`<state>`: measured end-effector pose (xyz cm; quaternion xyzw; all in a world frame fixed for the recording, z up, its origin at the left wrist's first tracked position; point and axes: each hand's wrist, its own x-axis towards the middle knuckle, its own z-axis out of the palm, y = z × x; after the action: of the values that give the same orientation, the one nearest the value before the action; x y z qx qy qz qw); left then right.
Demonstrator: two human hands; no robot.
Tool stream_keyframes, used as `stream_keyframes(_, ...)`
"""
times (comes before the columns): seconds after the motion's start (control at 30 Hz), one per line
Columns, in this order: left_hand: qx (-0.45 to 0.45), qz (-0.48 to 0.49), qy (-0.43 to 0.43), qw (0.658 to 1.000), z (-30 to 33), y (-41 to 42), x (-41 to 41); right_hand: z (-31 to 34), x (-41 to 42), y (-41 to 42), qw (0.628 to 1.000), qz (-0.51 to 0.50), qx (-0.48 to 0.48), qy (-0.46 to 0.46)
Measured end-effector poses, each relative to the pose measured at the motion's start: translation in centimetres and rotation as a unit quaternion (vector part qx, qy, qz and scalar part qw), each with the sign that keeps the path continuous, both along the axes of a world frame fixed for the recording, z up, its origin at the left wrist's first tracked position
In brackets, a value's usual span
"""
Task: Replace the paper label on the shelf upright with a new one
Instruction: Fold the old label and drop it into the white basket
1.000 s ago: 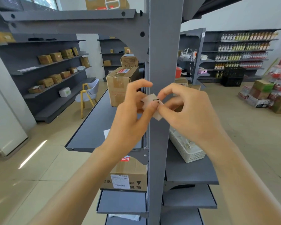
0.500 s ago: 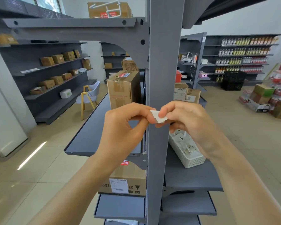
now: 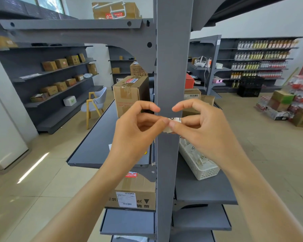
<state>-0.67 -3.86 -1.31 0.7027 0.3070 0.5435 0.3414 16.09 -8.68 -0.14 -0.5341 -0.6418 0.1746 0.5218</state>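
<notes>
Hands meet in front of the grey shelf upright (image 3: 173, 67), at about the level of the shelf board (image 3: 94, 142) to its left; the left hand (image 3: 138, 135) and the right hand (image 3: 201, 130) each pinch the small white paper label (image 3: 173, 122) between thumb and a finger, thumbs nearly touching, while both forefingers arch clear above it; that two-handed pinch looks like work on the paper itself (peeling a backing or straightening it, I would judge) rather than pressing it on; the label hangs just before the upright's face, whether touching it I cannot tell; a white basket (image 3: 205, 170) on the right-hand shelf holds small white pieces, probably spare labels kept within reach; holding the label against the post likely helps with lining it up.
</notes>
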Motion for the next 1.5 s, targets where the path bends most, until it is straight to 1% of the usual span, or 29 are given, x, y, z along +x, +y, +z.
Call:
stream_keyframes(0.07, 0.009, 0.023, 0.0, 1.0, 0.0, 0.5, 0.2, 0.1, 0.4, 0.0, 1.0, 0.021, -0.008, 0.012)
stream_keyframes(0.2, 0.037, 0.05, 0.005, 0.998, -0.1, 1.0, 1.1, 0.0, 2.1, 0.2, 0.991, 0.075, -0.043, 0.098)
stream_keyframes(0.33, 0.071, 0.046, 0.003, 0.996, -0.3, 0.2, 3.0, -0.5, 3.5, 0.6, 0.987, 0.073, -0.045, 0.136)
stream_keyframes(0.47, 0.105, 0.032, 0.031, 0.994, -0.9, -0.2, 6.0, -1.2, 5.3, 1.0, 0.988, 0.033, -0.037, 0.147)
stream_keyframes(0.6, 0.125, -0.021, 0.118, 0.985, -1.9, 0.1, 9.0, -2.3, 8.0, 1.2, 0.992, -0.024, -0.03, 0.121)
stream_keyframes(0.7, 0.112, -0.054, 0.151, 0.981, -2.7, 0.8, 11.5, -3.9, 10.7, 1.8, 0.989, -0.09, -0.036, 0.113)
stream_keyframes(0.83, 0.114, -0.033, 0.215, 0.969, -4.4, 2.4, 14.9, -6.4, 13.4, 3.1, 0.983, -0.137, -0.082, 0.086)
stream_keyframes(0.93, 0.11, 0.012, 0.251, 0.962, -5.9, 3.8, 17.2, -8.3, 15.1, 4.9, 0.978, -0.177, -0.079, 0.078)
stream_keyframes(1.0, 0.085, 0.044, 0.283, 0.954, -6.9, 5.3, 18.2, -9.4, 16.5, 6.1, 0.972, -0.208, -0.086, 0.067)
stream_keyframes(1.07, 0.011, 0.041, 0.292, 0.956, -7.6, 6.9, 18.8, -10.7, 17.7, 7.5, 0.969, -0.213, -0.117, 0.035)
stream_keyframes(1.1, -0.027, 0.033, 0.281, 0.959, -7.9, 7.5, 19.1, -11.4, 18.1, 8.5, 0.968, -0.211, -0.137, 0.008)
stream_keyframes(1.2, -0.107, 0.02, 0.216, 0.97, -8.6, 8.6, 19.9, -13.9, 18.4, 11.6, 0.957, -0.194, -0.204, -0.074)
stream_keyframes(1.3, -0.189, 0.013, 0.129, 0.973, -9.4, 9.1, 20.6, -16.1, 18.4, 14.1, 0.94, -0.167, -0.271, -0.123)
stream_keyframes(1.4, -0.248, 0.02, 0.068, 0.966, -10.4, 9.5, 20.9, -17.1, 18.5, 14.8, 0.932, -0.139, -0.307, -0.134)
stream_keyframes(1.5, -0.278, 0.016, 0.042, 0.96, -10.9, 9.5, 20.7, -16.7, 18.6, 14.6, 0.943, -0.143, -0.28, -0.106)
